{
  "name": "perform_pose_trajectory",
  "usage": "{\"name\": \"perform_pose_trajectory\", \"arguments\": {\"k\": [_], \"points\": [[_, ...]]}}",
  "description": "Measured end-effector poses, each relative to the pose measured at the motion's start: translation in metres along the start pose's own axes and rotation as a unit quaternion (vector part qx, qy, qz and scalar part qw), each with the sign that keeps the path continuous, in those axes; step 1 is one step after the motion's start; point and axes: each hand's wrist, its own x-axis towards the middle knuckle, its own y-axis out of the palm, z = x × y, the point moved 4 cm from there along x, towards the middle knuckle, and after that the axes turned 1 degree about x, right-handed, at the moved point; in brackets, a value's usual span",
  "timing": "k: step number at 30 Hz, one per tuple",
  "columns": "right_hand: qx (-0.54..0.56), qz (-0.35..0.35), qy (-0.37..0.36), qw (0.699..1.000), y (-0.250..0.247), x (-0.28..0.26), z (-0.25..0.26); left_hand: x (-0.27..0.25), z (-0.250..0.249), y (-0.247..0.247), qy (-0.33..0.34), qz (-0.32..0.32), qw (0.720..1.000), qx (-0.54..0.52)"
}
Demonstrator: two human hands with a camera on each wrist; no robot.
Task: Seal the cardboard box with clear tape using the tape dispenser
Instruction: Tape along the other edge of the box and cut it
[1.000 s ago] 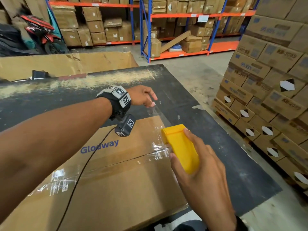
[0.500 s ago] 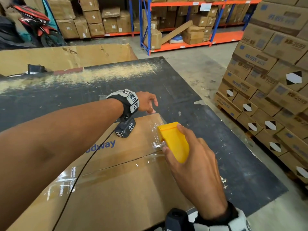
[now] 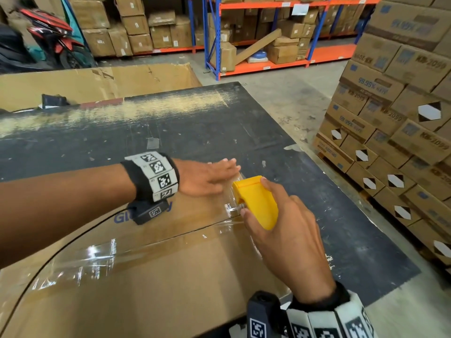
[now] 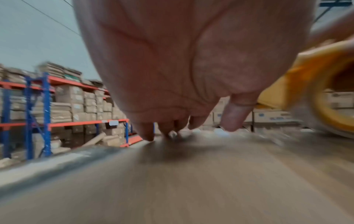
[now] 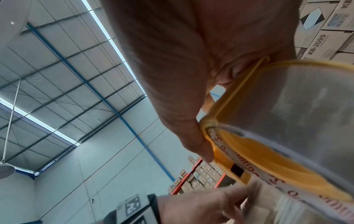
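A flat brown cardboard box [image 3: 158,276] with blue lettering lies on the dark table [image 3: 170,128]. Clear tape [image 3: 102,254] runs shiny along its centre seam. My left hand [image 3: 207,178] lies flat with straight fingers on the box top near its far right corner, fingertips [image 4: 229,121] touching the cardboard. My right hand [image 3: 280,230] grips the yellow tape dispenser [image 3: 256,201] just right of the left hand, at the box's right edge. In the right wrist view the tape roll [image 5: 298,128] sits inside the yellow dispenser [image 5: 249,151], thumb along its side.
A pallet of stacked printed cartons [image 3: 395,118] stands close on the right. A large open cardboard sheet [image 3: 97,86] lies beyond the table. Blue and orange racks [image 3: 256,32] with boxes fill the back; a red motorbike [image 3: 51,37] is at the far left.
My left hand came down from above the far corner and now lies flat on the box top. The dispenser moved toward the box's far right edge, close beside the left hand.
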Motion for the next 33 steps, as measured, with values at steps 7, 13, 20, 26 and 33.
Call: {"name": "perform_pose_trajectory", "arguments": {"k": [7,13,20,26,33], "points": [[-0.028,0.012,-0.008,1.0,-0.007,-0.014,0.003,-0.001,-0.005,0.014,-0.032,0.019,0.998,0.054],[-0.057,0.004,0.016,0.998,-0.036,-0.117,-0.056,-0.006,-0.008,0.012,-0.027,0.029,0.998,0.058],[-0.024,-0.051,0.027,0.998,-0.035,-0.192,-0.106,-0.004,-0.006,0.014,-0.014,0.029,0.998,0.06],[-0.038,-0.04,0.059,0.997,-0.002,-0.184,-0.13,-0.004,-0.011,0.015,-0.021,0.019,0.998,0.064],[-0.055,0.019,0.071,0.996,0.009,-0.151,-0.141,-0.007,-0.023,0.015,-0.082,0.003,0.994,0.069]]}}
